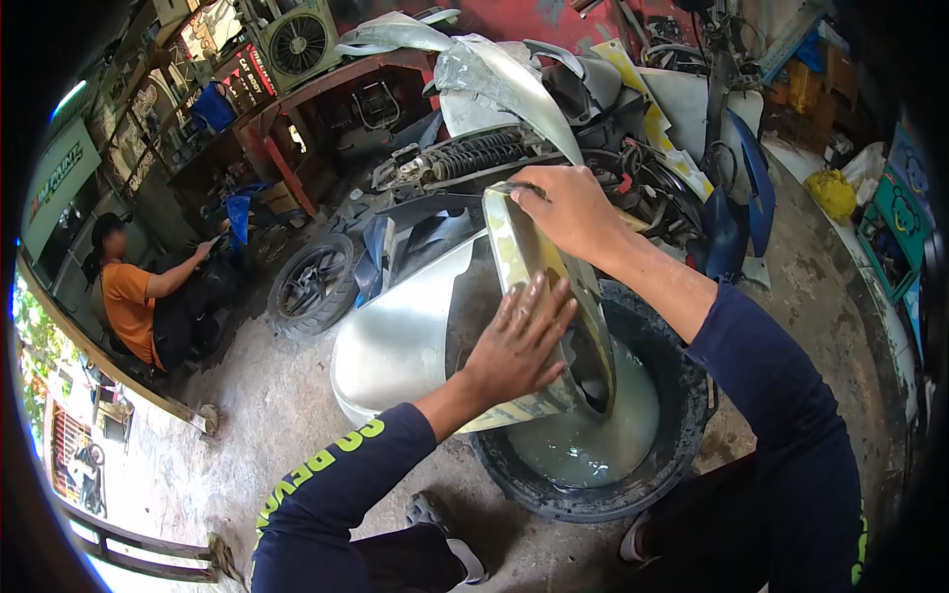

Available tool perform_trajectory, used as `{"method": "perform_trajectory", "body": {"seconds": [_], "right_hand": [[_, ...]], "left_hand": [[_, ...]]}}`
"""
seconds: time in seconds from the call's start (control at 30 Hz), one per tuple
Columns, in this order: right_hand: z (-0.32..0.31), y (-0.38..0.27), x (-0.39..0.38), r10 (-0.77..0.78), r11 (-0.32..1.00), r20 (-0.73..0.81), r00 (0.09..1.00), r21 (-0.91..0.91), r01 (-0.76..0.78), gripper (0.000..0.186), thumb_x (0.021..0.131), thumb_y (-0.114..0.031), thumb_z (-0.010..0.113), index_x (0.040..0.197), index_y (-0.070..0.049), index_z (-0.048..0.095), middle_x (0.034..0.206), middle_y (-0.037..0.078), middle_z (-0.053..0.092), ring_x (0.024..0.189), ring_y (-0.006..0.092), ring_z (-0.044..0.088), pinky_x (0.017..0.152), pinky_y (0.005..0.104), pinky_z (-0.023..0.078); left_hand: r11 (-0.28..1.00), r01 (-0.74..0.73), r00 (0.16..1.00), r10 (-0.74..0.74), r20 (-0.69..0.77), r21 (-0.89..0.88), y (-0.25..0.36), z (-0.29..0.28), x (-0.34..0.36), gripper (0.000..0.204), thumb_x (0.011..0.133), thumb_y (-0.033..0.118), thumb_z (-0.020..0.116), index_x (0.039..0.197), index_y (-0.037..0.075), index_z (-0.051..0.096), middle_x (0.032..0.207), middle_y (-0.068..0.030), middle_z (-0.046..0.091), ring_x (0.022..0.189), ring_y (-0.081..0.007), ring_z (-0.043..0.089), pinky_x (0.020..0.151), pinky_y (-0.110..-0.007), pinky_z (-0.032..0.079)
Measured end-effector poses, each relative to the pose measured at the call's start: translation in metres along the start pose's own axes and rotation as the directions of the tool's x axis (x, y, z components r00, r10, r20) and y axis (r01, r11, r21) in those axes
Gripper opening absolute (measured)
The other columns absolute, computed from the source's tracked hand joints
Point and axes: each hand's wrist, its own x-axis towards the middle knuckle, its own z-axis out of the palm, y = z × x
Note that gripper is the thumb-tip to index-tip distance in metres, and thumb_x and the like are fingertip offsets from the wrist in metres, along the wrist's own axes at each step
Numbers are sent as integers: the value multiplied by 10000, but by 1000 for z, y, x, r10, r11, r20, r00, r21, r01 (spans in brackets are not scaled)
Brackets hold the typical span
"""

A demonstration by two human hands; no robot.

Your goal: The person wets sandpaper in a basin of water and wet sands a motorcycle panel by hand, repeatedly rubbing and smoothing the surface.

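Right here, looking at a silver body panel (390,346), tilted up at the left side of a black tub (682,425), partly over the cloudy water (593,440), likely to let drips run back in. Gripped at the raised tip by the right hand (568,208), with thumb and fingers pinched together; can't identify the dark sliver (509,185) in there. Pressed from the near side by the left hand (522,331), with fingers spread flat and wrapped around nothing, probably to stop any swing. Resting on the tub's rim or held clear? Can't tell from here. Patchy in finish, too: bright and smooth on the rounded end, dark across the middle, mottled yellowish along the raised edge, yellowish again at the bottom. Moving out now, to a black wheel (314,282) on the concrete floor (247,425), off to the left, then to a coil spring (484,156) behind, near a big silver fairing (504,84). Away left, spotting a person in orange (133,296), seated low, with an arm out toward a blue piece (237,217). Far right, catching a yellow bag (835,195).
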Motion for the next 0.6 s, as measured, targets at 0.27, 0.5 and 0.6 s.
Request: {"method": "perform_trajectory", "body": {"seconds": [0.27,0.5,0.6], "right_hand": [[-4,4,-12,-157,987,-9,988,36,157,201,928,-133,641,1048,-1,735,965,202,730,900,385,702,841,441,541],[-2,15,-30,-435,899,67,898,-33,437,213,890,-80,642,1082,-32,721,1149,138,706,1127,329,648,978,429,512],[-3,16,-42,-490,858,162,856,-81,507,289,865,-53,649,1148,-34,702,1246,138,676,1200,332,617,1033,423,499]], "left_hand": [[965,-246,965,234,120,94,23,7,-35,742,906,382,566,1547,53,388,1646,-164,299,1551,-316,225,1267,-484,153],[909,-416,893,415,172,-31,3,-3,-39,707,843,283,627,1492,59,456,1644,-129,318,1549,-259,252,1273,-442,217],[906,-421,896,421,140,-32,-13,-9,-40,589,870,259,616,1436,108,545,1646,-89,333,1539,-219,284,1253,-434,280]]}}
